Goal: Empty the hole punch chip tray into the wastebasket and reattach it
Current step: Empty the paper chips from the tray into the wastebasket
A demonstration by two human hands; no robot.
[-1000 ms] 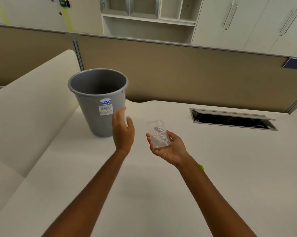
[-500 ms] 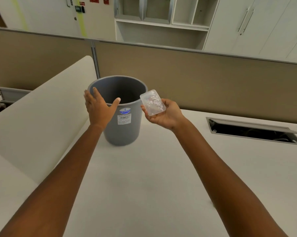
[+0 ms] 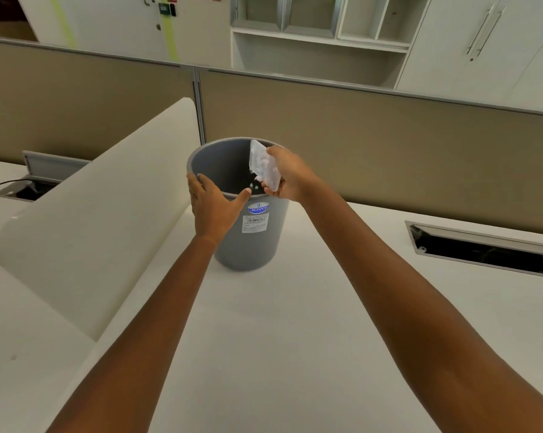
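Observation:
A grey wastebasket with a blue label stands on the white desk. My right hand holds the clear chip tray tilted on edge over the basket's mouth, its open side facing left. Small white paper chips are dropping from the tray into the basket. My left hand grips the basket's near rim, thumb spread along the edge. The hole punch itself is out of sight.
A curved cream divider panel rises left of the basket. A beige partition wall runs behind the desk. An open cable slot lies at right, another at far left. White desk surface spreads in front.
My right hand moved the tray from beside the rim to over the basket's mouth and tipped it on edge; chips now fall out. My left hand stayed on the near rim.

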